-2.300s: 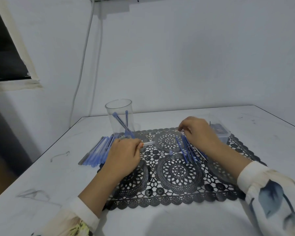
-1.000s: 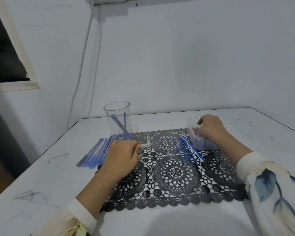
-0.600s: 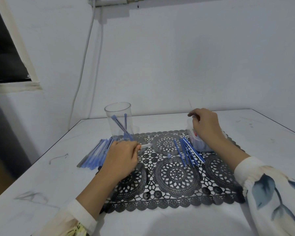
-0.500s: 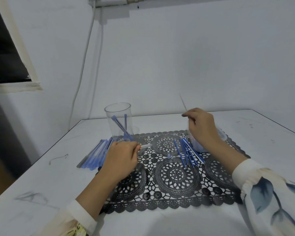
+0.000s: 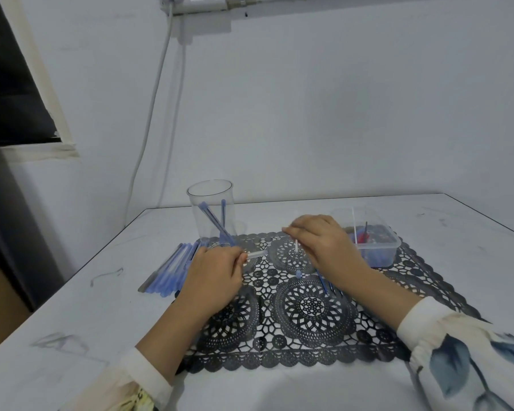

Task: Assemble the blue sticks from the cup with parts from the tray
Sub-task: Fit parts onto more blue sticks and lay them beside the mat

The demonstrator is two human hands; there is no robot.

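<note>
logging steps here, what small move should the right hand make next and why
Probably tilt the thin rod pinched in the right hand and bring its tip to the free end of the clear tube; the left hand holds that tube pointing toward it, and the two are close but apart.

Left hand grips clear tube; right hand pinches thin white rod

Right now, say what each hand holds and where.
Left hand: clear tube, by one end. Right hand: thin white rod, above its lower tip.
</note>
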